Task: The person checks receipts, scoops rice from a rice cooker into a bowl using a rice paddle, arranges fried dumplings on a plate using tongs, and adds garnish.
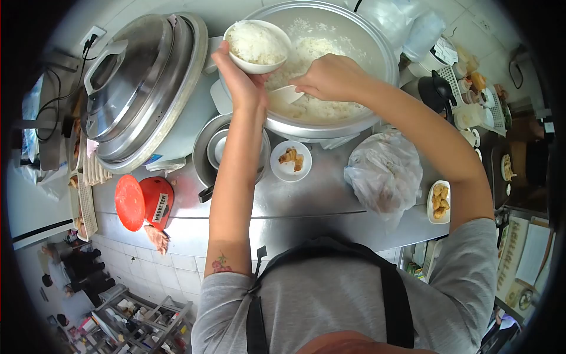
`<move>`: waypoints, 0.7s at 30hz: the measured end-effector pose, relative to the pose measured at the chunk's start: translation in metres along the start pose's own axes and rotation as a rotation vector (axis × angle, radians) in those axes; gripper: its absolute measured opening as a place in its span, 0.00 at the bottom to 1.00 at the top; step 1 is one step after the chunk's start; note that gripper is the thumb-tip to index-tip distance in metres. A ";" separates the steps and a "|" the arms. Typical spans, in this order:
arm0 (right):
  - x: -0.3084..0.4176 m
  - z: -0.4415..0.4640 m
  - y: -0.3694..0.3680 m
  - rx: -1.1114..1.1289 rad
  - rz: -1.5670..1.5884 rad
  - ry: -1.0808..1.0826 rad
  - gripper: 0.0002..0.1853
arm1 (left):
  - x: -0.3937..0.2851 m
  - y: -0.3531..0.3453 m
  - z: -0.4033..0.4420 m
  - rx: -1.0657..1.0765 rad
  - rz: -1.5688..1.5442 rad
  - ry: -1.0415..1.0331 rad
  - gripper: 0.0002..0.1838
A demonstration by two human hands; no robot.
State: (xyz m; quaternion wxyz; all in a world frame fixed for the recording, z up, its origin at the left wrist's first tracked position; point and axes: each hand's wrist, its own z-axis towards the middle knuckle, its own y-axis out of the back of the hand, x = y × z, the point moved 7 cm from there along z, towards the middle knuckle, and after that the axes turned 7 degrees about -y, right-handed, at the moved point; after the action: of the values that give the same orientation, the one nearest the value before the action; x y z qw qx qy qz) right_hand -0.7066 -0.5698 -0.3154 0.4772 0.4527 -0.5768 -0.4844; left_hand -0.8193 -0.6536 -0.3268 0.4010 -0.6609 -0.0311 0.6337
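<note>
My left hand (242, 79) holds up a white bowl (259, 66) heaped with cooked rice (255, 42). The bowl is over the left rim of a large rice cooker (386, 56). Cooked rice (333, 109) lies in the cooker's pot, with some grains stuck on its far wall. In my right hand (330, 78) is the handle of a white rice paddle (287, 95), its blade low over the rice and just right of my left wrist. Whether the blade touches the rice I cannot tell.
Left stands another large cooker with a metal lid (132, 76). Nearer are a metal pot (203, 154), a red scale (159, 203), a small plate with brown food pieces (285, 176), a plastic bag (386, 171) and a dish of fried pieces (433, 215). The steel counter's edge (318, 216) runs before me.
</note>
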 end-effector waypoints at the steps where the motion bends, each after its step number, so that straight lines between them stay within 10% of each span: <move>1: 0.001 -0.004 0.003 0.005 0.001 0.005 0.12 | 0.001 0.000 0.001 0.004 0.002 0.004 0.35; 14: -0.082 -0.044 0.004 0.654 0.868 -0.333 0.17 | 0.002 0.005 0.000 -0.020 -0.006 0.003 0.34; 21: -0.099 -0.036 0.089 0.005 0.721 -0.427 0.17 | 0.006 0.006 0.003 -0.039 -0.026 0.021 0.33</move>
State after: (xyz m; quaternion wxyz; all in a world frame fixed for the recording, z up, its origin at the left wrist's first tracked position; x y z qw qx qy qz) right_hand -0.6627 -0.4666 -0.2358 0.4849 0.1125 -0.7854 -0.3678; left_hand -0.8234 -0.6525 -0.3344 0.3966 -0.6747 -0.0477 0.6207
